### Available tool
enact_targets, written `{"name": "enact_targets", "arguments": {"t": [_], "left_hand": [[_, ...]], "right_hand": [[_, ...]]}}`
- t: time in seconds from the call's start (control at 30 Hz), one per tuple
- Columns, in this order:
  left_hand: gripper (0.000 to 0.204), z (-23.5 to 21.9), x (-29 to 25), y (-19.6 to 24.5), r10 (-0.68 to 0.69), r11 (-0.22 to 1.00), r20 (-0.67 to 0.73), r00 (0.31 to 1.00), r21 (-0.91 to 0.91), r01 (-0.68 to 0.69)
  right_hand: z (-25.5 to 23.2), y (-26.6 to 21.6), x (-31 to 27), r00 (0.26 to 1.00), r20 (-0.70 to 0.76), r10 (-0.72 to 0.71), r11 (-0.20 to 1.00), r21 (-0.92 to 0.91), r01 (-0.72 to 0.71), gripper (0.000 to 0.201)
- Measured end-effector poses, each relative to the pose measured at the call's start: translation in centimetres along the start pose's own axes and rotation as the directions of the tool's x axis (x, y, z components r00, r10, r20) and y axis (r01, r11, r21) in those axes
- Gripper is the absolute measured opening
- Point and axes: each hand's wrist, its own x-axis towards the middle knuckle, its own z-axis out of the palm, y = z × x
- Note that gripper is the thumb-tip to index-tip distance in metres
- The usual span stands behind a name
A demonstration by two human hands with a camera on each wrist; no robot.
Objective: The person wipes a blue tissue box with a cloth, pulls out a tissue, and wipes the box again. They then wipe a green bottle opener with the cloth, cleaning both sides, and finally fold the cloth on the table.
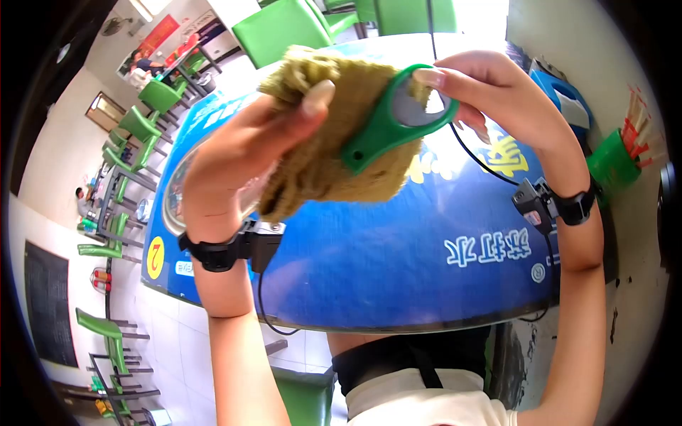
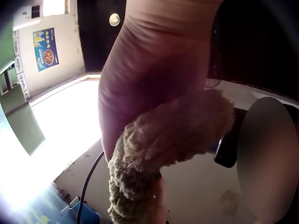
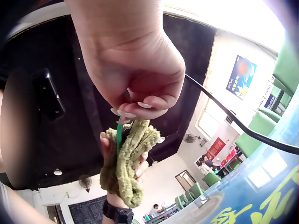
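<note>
My left hand (image 1: 241, 145) grips a bunched olive-green cloth (image 1: 348, 181), its thumb lying over the near face. In front of the cloth is a flat green-framed round piece (image 1: 374, 138) with a grey, glassy middle and a short handle with a hole. My right hand (image 1: 490, 82) pinches the round end by its rim, thumb on the near side. The handle overlaps the cloth in the head view. Seen edge-on in the right wrist view, the green frame (image 3: 119, 135) lies against folded cloth (image 3: 128, 179). Cloth (image 2: 135, 163) hides the left fingertips in the left wrist view.
Both hands are raised over a blue printed table (image 1: 369, 270). A green cup (image 1: 614, 162) of red-tipped sticks and a blue box (image 1: 561, 103) stand at the right, by the wall. Green chairs (image 1: 280, 35) are beyond the table. A black cable (image 1: 476, 160) runs from the right wrist.
</note>
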Motion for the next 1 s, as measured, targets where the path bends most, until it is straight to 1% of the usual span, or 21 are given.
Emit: {"name": "enact_targets", "arguments": {"t": [0.03, 0.1, 0.13, 0.17, 0.2, 0.23, 0.27, 0.3, 0.33, 0.37, 0.47, 0.57, 0.6, 0.67, 0.77, 0.87, 0.9, 0.93, 0.97, 1.0], "left_hand": [[0.062, -0.5, 0.1, -0.2, 0.060, 0.992, 0.068, 0.996, 0.109, -0.067], [0.070, -0.9, 0.5, -1.2, 0.163, 0.983, 0.184, 0.969, 0.054, -0.175], [0.071, -0.2, 1.4, -2.4, 0.230, 0.971, 0.219, 0.948, -0.118, -0.208], [0.075, -0.2, 1.8, -2.6, 0.257, 0.960, 0.242, 0.936, -0.174, -0.219], [0.080, -0.3, 2.2, -2.7, 0.284, 0.947, 0.265, 0.922, -0.230, -0.225], [0.087, -0.4, 2.5, -2.3, 0.265, 0.960, 0.287, 0.921, -0.170, -0.223], [0.094, -0.4, 2.9, -2.0, 0.247, 0.968, 0.312, 0.917, -0.113, -0.222], [0.084, -0.2, 3.3, -2.0, 0.240, 0.968, 0.264, 0.934, -0.144, -0.208], [0.076, 0.3, 3.0, -1.5, 0.191, 0.978, 0.175, 0.966, -0.122, -0.172], [0.069, 0.9, 2.7, -0.8, 0.140, 0.986, 0.085, 0.986, -0.103, -0.132], [0.050, 0.9, 3.4, -2.2, 0.183, 0.983, 0.025, 0.983, 0.016, -0.183], [0.038, 0.7, 3.4, -2.0, 0.107, 0.989, 0.007, 0.994, 0.102, -0.108], [0.035, 0.7, 3.4, -1.9, 0.105, 0.988, -0.005, 0.994, 0.117, -0.104], [0.030, 0.9, 3.3, -1.7, 0.101, 0.985, -0.028, 0.995, 0.146, -0.096], [0.025, 1.1, 3.0, -1.5, 0.093, 0.986, -0.078, 0.993, 0.147, -0.081], [0.023, 0.8, 2.9, -1.7, 0.107, 0.978, -0.121, 0.987, 0.190, -0.083], [0.022, 1.0, 2.7, -1.6, 0.131, 0.986, -0.152, 0.980, 0.124, -0.113], [0.022, 1.3, 2.3, -0.8, 0.096, 0.988, -0.159, 0.983, 0.132, -0.075], [0.025, 1.6, 2.2, -0.7, 0.054, 0.998, -0.233, 0.971, 0.030, -0.049], [0.029, 1.6, 2.1, -0.3, 0.034, 0.999, -0.211, 0.977, 0.013, -0.032]], "right_hand": [[0.2, -0.2, 0.1, 0.999, -0.048, 0.021, 1.000, -0.006, -0.021, 0.041], [0.7, 0.1, 0.2, 0.984, -0.176, 0.015, 1.000, -0.013, -0.018, 0.040], [0.3, 0.8, 0.4, 0.989, -0.139, 0.045, 0.999, -0.009, -0.047, 0.033], [0.1, 1.2, 0.5, 0.991, -0.129, 0.024, 1.000, -0.011, -0.026, 0.033], [0.2, 1.4, 0.5, 0.985, -0.169, 0.039, 0.999, -0.001, -0.039, 0.033], [0.3, 1.3, 0.4, 0.975, -0.212, 0.057, 0.998, 0.007, -0.057, 0.034], [0.4, 1.2, 0.4, 0.971, -0.237, 0.039, 0.999, 0.024, -0.035, 0.034], [0.7, 1.1, 0.4, 0.965, -0.263, 0.024, 0.999, 0.041, -0.014, 0.037], [0.9, 0.9, 0.5, 0.957, -0.289, 0.010, 0.998, 0.057, 0.007, 0.041], [1.0, 0.9, 0.5, 0.959, -0.284, 0.019, 0.998, 0.060, -0.002, 0.041], [1.5, 0.6, 0.5, 0.967, -0.253, 0.034, 0.997, 0.078, -0.015, 0.043], [1.9, 0.6, 0.4, 0.964, -0.267, 0.004, 0.997, 0.073, 0.016, 0.042], [1.9, 0.7, 0.5, 0.970, -0.242, 0.001, 0.997, 0.080, 0.018, 0.041], [1.8, 0.9, 0.5, 0.981, -0.192, -0.002, 0.995, 0.095, 0.020, 0.040], [1.5, 1.5, 0.6, 0.994, -0.105, -0.012, 0.998, 0.064, 0.019, 0.033], [1.8, 1.3, 0.5, 0.994, -0.073, -0.081, 0.995, 0.055, 0.086, 0.032], [1.9, 0.9, 0.5, 0.997, -0.058, -0.046, 0.997, 0.066, 0.050, 0.032], [2.1, 0.7, 0.4, 0.998, -0.055, -0.009, 0.996, 0.089, 0.014, 0.030], [2.5, 1.1, 0.3, 0.993, -0.106, -0.051, 0.983, 0.171, 0.069, 0.040], [2.8, 0.7, 0.3, 0.988, -0.138, -0.075, 0.989, 0.120, 0.091, 0.042]]}}
